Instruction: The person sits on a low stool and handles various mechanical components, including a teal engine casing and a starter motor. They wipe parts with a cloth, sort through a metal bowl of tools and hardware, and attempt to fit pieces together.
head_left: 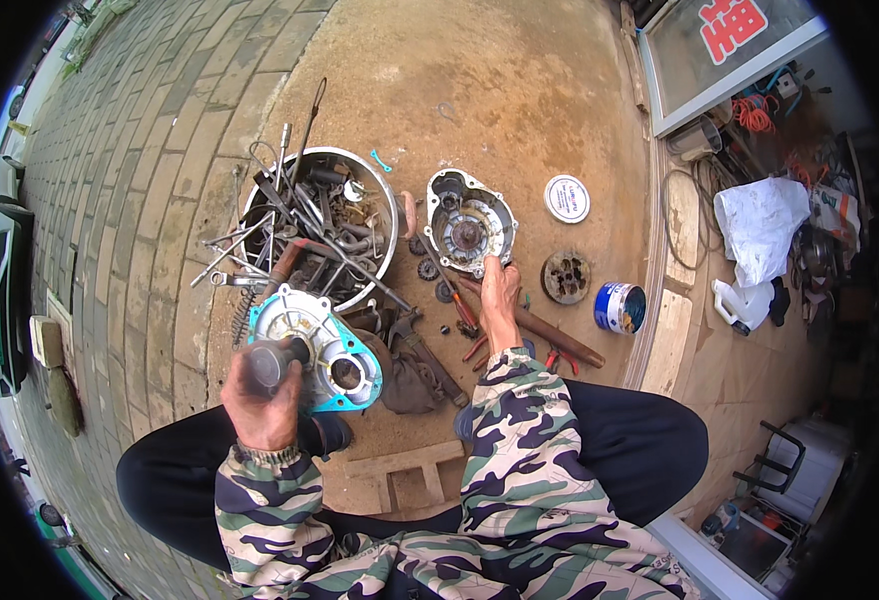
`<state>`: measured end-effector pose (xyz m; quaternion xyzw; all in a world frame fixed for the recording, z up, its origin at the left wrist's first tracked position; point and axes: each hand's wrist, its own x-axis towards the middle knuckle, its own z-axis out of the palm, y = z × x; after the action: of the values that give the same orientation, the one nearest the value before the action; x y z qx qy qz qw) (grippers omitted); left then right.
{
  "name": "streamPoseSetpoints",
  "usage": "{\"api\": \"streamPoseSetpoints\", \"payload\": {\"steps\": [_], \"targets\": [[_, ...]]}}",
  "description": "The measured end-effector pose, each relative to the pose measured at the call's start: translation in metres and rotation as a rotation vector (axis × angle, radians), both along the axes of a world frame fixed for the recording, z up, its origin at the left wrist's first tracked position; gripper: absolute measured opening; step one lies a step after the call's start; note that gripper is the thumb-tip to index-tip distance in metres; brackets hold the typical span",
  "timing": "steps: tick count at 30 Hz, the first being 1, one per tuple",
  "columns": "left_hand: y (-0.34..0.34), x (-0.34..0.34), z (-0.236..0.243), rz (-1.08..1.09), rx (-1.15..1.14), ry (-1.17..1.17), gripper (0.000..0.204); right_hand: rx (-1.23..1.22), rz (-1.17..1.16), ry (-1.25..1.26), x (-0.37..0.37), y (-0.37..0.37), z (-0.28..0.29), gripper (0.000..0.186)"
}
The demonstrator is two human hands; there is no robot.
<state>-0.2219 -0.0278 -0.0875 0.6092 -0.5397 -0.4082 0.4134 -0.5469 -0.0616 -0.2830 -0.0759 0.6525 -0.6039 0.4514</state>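
My left hand (263, 405) is closed round a grey cylindrical part (272, 366), slightly smeared by motion. This part joins a silver metal housing cover (305, 318) with a turquoise gasket along its rim, held up over my left knee. A round opening shows at the cover's right end. Farther ahead, an open metal housing half (474, 222) lies on the ground, with a round hub inside its greasy cavity. My right hand (501, 305) grips the near edge of that half; the fingertips are partly hidden.
A round metal basin (390, 215) heaped with wrenches and rods stands ahead on the left. Right of the housing are a white lid (567, 199), a dark round metal part (567, 277) and a blue tin (620, 307). A hammer (415, 350), pliers (562, 360) and a rusty pipe (550, 333) lie nearer.
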Motion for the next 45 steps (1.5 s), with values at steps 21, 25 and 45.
{"api": "streamPoseSetpoints", "payload": {"steps": [21, 25, 45], "targets": [[-0.001, -0.005, 0.000, 0.001, 0.004, -0.013, 0.034, -0.018, -0.031, -0.022, 0.007, 0.003, 0.019, 0.042], [-0.002, -0.007, 0.004, -0.010, 0.009, -0.009, 0.033, 0.019, -0.036, 0.047, -0.005, 0.002, -0.008, 0.045], [-0.008, -0.004, 0.021, -0.333, -0.122, -0.176, 0.032, 0.327, -0.050, -0.078, -0.058, -0.029, -0.018, 0.080]]}}
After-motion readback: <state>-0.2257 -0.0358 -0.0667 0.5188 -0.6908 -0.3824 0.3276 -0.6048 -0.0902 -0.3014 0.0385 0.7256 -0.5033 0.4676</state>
